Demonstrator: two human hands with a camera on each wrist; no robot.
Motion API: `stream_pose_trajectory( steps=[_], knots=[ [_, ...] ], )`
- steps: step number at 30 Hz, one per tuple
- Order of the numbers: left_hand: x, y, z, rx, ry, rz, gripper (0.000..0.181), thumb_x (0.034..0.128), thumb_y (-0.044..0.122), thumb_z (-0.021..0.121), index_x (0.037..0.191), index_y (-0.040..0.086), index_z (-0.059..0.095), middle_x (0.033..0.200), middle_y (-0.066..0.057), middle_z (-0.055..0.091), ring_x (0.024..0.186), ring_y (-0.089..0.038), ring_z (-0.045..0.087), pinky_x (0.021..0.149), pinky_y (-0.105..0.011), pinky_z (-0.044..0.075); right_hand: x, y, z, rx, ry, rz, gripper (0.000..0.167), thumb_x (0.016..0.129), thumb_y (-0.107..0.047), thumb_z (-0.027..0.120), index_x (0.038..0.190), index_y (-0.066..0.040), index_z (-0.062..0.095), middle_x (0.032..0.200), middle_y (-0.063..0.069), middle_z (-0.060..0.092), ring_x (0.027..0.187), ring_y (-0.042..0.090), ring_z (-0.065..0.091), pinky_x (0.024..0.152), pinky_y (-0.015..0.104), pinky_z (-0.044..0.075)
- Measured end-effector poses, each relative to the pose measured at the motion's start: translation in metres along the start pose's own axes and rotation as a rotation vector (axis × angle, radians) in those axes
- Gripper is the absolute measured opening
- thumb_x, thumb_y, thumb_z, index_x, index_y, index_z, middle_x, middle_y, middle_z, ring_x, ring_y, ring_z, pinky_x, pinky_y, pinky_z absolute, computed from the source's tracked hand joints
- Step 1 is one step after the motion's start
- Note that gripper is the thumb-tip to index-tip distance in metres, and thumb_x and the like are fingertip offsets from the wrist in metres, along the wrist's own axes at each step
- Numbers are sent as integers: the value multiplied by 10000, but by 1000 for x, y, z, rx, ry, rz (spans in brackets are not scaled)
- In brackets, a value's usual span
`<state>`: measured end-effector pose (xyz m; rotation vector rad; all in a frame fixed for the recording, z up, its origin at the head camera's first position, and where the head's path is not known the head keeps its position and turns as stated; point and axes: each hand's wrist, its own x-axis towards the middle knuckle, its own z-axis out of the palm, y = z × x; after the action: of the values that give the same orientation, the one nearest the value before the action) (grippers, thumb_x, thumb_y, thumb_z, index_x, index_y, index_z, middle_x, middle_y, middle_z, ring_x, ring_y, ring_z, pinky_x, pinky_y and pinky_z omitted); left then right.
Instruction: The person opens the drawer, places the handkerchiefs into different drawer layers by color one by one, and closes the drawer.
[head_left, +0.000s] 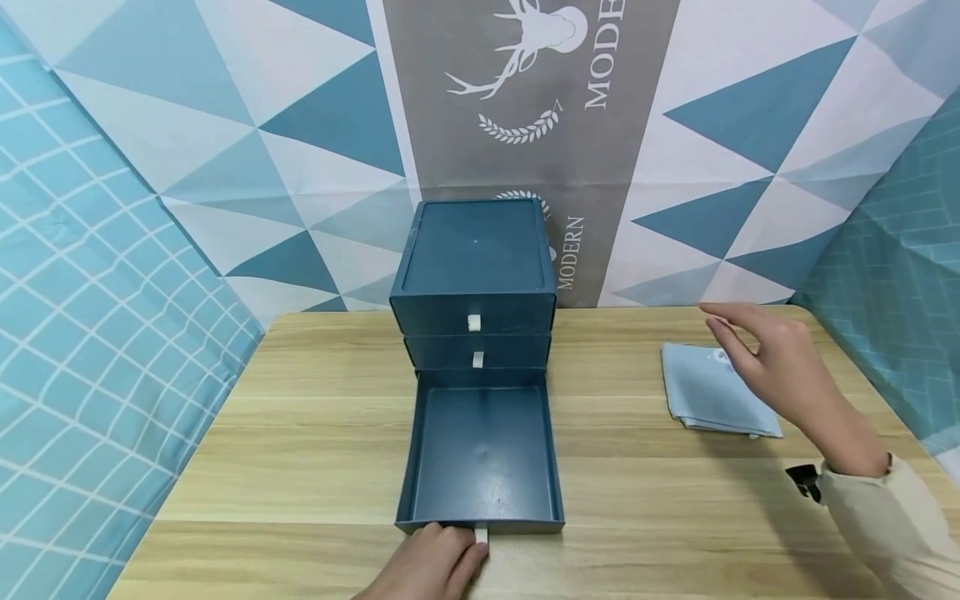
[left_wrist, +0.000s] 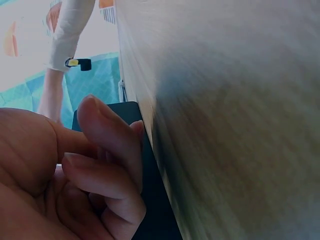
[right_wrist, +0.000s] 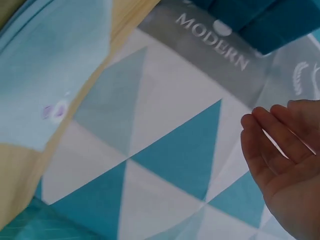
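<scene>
A dark blue drawer unit (head_left: 472,250) stands at the back middle of the table, its bottom drawer (head_left: 483,450) pulled out and bare inside. At that drawer's front edge my left hand (head_left: 431,562) pinches the small white pull tab (head_left: 482,533); the left wrist view shows its fingers curled, with the grip itself partly hidden. My right hand (head_left: 783,367) is raised over a folded light blue cloth (head_left: 712,396), apart from it. In the right wrist view the right hand's fingers (right_wrist: 280,132) are loosely bent and hold nothing.
Two upper drawers (head_left: 472,315) are closed, each with a white tab. A wooden table (head_left: 315,467) carries everything. Behind it hangs a patterned backdrop (head_left: 315,150), with blue tiled-pattern sheets (head_left: 90,317) at the sides.
</scene>
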<state>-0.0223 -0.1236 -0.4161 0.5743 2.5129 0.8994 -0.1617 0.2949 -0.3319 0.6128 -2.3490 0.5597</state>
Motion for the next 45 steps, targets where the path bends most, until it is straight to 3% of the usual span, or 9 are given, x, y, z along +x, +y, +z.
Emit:
stream_pose_trajectory(
  steps=[3, 10, 12, 14, 16, 18, 29, 38, 45],
  knots=[
    [0, -1, 0, -8, -3, -8, 346, 1006, 237, 573, 666, 186, 609, 539, 130, 394, 456, -14, 370, 447, -216, 333, -5, 16, 2, -14, -8, 40, 303, 898, 9, 694, 1200, -20, 702, 1086, 203, 719, 785, 325, 692, 626, 165, 403],
    [-1, -3, -1, 4, 8, -6, 355, 1006, 238, 575, 657, 186, 604, 535, 134, 388, 454, -12, 361, 446, -215, 329, -17, 55, 10, -24, -32, 175, 228, 973, -59, 624, 1171, 28, 696, 1075, 258, 700, 883, 396, 663, 643, 147, 396],
    [-1, -3, 0, 15, 14, 3, 357, 1007, 243, 573, 655, 192, 601, 534, 136, 385, 452, -11, 358, 443, -214, 329, -21, 66, 12, -25, -77, 222, 238, 991, -83, 601, 1170, 51, 684, 1093, 286, 685, 892, 446, 660, 652, 248, 506],
    [-1, -3, 0, 17, 16, 7, 358, 1008, 245, 571, 656, 193, 605, 533, 135, 385, 452, -11, 359, 441, -215, 329, -25, 76, 13, -32, -151, 270, 270, 1009, -110, 576, 1189, 74, 658, 1130, 320, 658, 917, 509, 642, 685, 448, 556],
    [0, -2, 0, 18, 13, 7, 358, 1008, 245, 571, 655, 193, 607, 533, 135, 383, 453, -10, 360, 440, -214, 327, -29, 84, 16, -44, -227, 303, 293, 1017, -120, 559, 1203, 93, 635, 1162, 348, 629, 956, 550, 617, 733, 626, 504],
    [0, -2, 0, 15, 5, 0, 356, 1008, 244, 572, 657, 192, 609, 535, 133, 383, 456, -12, 362, 442, -214, 326, -32, 93, 19, -51, -291, 319, 303, 1017, -112, 553, 1212, 111, 617, 1182, 369, 604, 984, 576, 592, 756, 675, 467],
    [0, 0, -3, 30, -37, -19, 370, 1011, 249, 565, 646, 191, 580, 532, 124, 376, 457, -23, 367, 458, -218, 343, -42, 123, 32, -47, -573, 379, 335, 966, -33, 584, 1216, 190, 569, 1223, 409, 552, 1147, 606, 487, 908, 699, 393],
    [0, 0, -3, 18, -36, -16, 371, 1011, 238, 562, 644, 186, 579, 530, 129, 374, 452, -17, 362, 452, -211, 334, -49, 128, 34, 4, -560, 404, 291, 925, 3, 620, 1146, 191, 609, 1087, 377, 628, 953, 499, 619, 794, 618, 499],
    [1, 1, -3, 24, -40, -19, 374, 1010, 245, 565, 641, 190, 575, 533, 129, 373, 456, -16, 361, 458, -207, 327, -50, 127, 24, 29, -600, 420, 212, 906, 4, 610, 1039, 160, 663, 969, 314, 664, 839, 379, 628, 692, 512, 539]
  ],
)
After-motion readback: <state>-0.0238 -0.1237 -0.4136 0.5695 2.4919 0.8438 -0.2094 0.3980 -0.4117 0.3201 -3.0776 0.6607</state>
